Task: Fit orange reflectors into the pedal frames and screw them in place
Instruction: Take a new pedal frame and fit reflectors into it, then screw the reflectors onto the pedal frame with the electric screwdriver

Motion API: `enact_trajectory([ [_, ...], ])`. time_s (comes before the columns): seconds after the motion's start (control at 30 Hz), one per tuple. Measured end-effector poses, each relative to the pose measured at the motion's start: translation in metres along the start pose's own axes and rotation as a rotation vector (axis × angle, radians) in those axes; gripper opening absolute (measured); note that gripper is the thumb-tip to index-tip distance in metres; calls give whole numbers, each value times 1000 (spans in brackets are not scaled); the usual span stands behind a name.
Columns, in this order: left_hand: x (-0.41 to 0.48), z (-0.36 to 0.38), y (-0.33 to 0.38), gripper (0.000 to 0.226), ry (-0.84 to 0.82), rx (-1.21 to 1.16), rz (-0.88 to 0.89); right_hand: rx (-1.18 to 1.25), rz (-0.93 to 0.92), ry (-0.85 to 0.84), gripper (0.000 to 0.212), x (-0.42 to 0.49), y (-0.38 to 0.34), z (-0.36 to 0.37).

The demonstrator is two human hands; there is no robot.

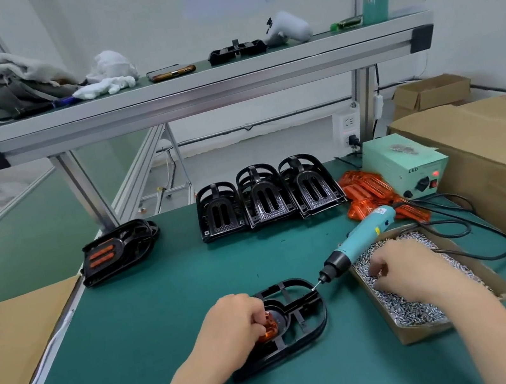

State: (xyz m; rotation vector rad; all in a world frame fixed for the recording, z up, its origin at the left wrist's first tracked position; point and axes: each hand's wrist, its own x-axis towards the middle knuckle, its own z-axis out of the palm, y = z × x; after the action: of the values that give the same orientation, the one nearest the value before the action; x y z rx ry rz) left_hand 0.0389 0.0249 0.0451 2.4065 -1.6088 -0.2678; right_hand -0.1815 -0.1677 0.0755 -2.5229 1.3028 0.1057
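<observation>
Orange reflector [269, 327] sits in the middle opening of the pedal frame [320, 321], which lies flat on the green surface [163, 307] close to its near edge, about midway along; the left hand [234, 325] covers the frame's near-left half, fingers curled over the reflector and gripping it in its seat; the frame's long axis runs from near left to far right, its rounded end pointing at the electric screwdriver [363, 237]; the driver's bit rests at that far rim, its body sloping back over the far corner of the cardboard box [416, 335] toward the right edge; the right hand [398, 268] is down in the box among the loose screws [408, 306], fingers curled into the heap, and whether it has one pinched I cannot tell; no screw shows in the reflector, so I judge the step to be fetching a fastener; the frame lies to the left of the right hand, so the screw must travel leftward over the box wall to the reflector; the right hand is the nearer to both screws and driver, the driver lying just beyond its knuckles; a row of bare frames [266, 199] stands toward the far edge, a pile of reflectors [365, 193] to its right
</observation>
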Motion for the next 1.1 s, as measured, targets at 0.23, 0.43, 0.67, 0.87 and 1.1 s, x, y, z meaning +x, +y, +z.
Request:
enact_trajectory([
  [0.23,-5,2,5,4,49,33,-30,125,-9,55,28,5,10,7],
  [0.43,-12,0,9,15,112,4,-78,263,7,145,31,3,16,6],
  [0.67,-14,-11,34,12,267,-295,-68,447,35,284,18,-6,9,1],
  [0.87,-12,-17,62,17,291,-502,-40,415,51,251,18,-8,8,-1],
  [1.1,-7,-12,86,32,429,-873,-49,1498,-82,25,29,-25,-45,8],
])
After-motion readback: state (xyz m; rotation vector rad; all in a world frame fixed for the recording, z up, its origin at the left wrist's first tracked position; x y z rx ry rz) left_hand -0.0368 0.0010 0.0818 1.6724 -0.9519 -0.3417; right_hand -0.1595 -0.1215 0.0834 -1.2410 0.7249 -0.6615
